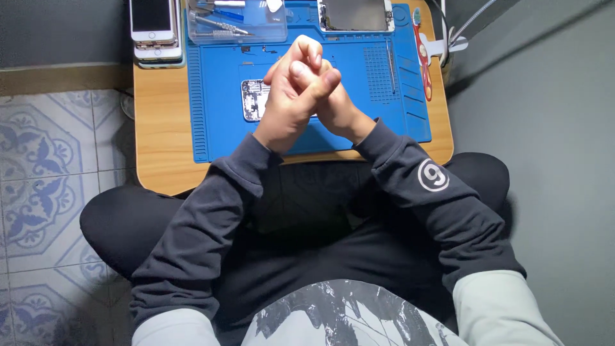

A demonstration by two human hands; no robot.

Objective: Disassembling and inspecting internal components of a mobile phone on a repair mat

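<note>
From the head view, the left hand and right hand are clasped together, fingers interlocked, holding nothing — they hover over the middle of a blue mat on a small wooden table. An opened phone body lies on the mat just left of the hands, partly hidden by them. Far left sits a stack of phones; far right, red tweezers.

A dark-screened white phone is lying at eleven o'clock; a screen panel is resting at twelve.
</note>
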